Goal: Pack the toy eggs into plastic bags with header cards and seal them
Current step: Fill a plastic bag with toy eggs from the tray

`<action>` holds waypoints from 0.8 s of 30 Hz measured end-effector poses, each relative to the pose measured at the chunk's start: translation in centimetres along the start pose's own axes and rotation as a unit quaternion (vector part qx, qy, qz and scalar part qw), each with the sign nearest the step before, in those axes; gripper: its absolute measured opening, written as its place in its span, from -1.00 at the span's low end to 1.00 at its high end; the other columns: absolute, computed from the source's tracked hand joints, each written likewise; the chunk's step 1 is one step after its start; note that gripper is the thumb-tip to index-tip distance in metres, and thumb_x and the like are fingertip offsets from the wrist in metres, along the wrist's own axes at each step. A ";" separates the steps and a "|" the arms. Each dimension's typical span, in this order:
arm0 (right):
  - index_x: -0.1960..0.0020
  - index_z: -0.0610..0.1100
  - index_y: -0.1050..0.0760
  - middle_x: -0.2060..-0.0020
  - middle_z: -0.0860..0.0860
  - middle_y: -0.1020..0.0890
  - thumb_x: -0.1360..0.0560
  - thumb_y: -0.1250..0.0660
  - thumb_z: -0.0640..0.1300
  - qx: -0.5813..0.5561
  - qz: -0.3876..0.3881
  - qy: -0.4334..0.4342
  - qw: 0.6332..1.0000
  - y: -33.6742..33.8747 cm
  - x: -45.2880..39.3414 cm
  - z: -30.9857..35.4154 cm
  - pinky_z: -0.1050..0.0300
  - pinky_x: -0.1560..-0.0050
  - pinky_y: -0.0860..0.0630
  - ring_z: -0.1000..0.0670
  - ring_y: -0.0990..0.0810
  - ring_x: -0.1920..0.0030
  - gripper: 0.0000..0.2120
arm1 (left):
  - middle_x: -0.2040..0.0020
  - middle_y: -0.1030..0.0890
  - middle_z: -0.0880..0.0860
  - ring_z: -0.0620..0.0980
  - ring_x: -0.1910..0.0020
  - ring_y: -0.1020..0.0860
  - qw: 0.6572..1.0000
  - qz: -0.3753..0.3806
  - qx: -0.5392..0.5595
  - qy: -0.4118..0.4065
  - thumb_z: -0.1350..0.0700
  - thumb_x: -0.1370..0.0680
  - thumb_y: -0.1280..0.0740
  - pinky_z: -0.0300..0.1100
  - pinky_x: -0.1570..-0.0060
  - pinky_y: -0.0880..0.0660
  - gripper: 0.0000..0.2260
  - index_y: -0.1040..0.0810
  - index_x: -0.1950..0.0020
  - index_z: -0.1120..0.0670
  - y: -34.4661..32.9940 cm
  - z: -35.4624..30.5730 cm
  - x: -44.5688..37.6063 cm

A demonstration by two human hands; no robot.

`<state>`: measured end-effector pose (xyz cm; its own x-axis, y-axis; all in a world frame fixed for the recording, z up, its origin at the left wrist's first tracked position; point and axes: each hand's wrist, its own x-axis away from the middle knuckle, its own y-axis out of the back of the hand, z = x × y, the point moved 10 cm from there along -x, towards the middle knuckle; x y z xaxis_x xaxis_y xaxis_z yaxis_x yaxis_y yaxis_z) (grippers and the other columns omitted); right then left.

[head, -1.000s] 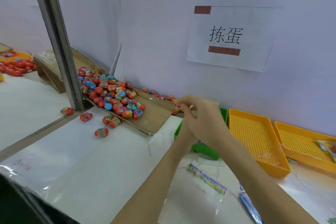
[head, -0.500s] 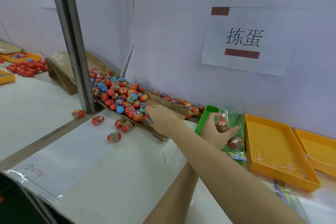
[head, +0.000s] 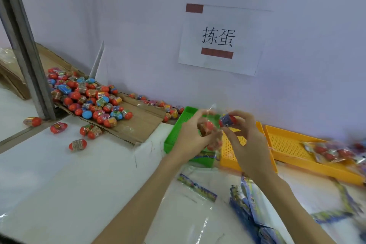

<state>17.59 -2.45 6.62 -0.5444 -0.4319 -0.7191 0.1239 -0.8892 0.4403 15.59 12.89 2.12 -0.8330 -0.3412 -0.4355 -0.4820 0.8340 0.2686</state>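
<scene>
packed bags (head: 334, 151) at right blurred (contents unclear).

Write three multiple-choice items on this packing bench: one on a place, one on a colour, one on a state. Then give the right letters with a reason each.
1. Where does the pile of toy eggs lie?
A. on a flattened cardboard sheet
B. in the green tray
C. in a yellow tray

2. What colour is the tray beside the left hand?
A. yellow
B. green
C. blue

3. What is the right hand doing?
A. resting flat on the table
B. pinching a toy egg
C. hanging idle

Answers: 1 A, the eggs spread over the brown cardboard by the wall. 2 B, its mesh wall is bright green. 3 B, its fingertips pinch the egg next to the plastic bag in the left hand's grip.
</scene>
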 end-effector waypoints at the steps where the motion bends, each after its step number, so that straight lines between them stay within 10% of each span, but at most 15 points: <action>1: -0.30 0.05 -0.43 -0.08 0.26 -0.66 -0.57 -0.43 -0.18 0.010 -0.011 -0.013 1.000 0.6 0.6 -0.5 0.29 0.00 -0.62 0.20 -0.68 -0.05 -0.64 | 0.02 -0.71 -0.09 -0.15 0.05 -0.67 0.999 0.019 -0.022 -0.024 -0.03 -0.50 -0.57 -0.19 -0.06 -0.59 -0.53 -0.51 -0.37 -0.07 -0.5 0.0 0.1; 24: -0.18 -0.04 -0.66 -0.05 0.04 -0.66 -0.57 -0.43 -0.10 0.072 -0.046 -0.044 0.995 4.4 2.5 -1.8 0.27 0.15 -0.59 0.14 -0.66 0.07 -0.80 | -0.07 -0.61 -0.12 -0.18 -0.04 -0.63 0.983 0.062 -0.066 -0.163 0.00 -0.51 -0.55 -0.33 -0.04 -0.59 -0.53 -0.53 -0.40 -0.04 -3.4 -3.6 1.5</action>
<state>18.31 -7.69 5.77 -0.6196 -0.3286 -0.7128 -0.0472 -0.8909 0.4518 14.99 8.00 3.70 -0.7669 -0.0659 -0.6383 -0.4312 0.7896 0.4366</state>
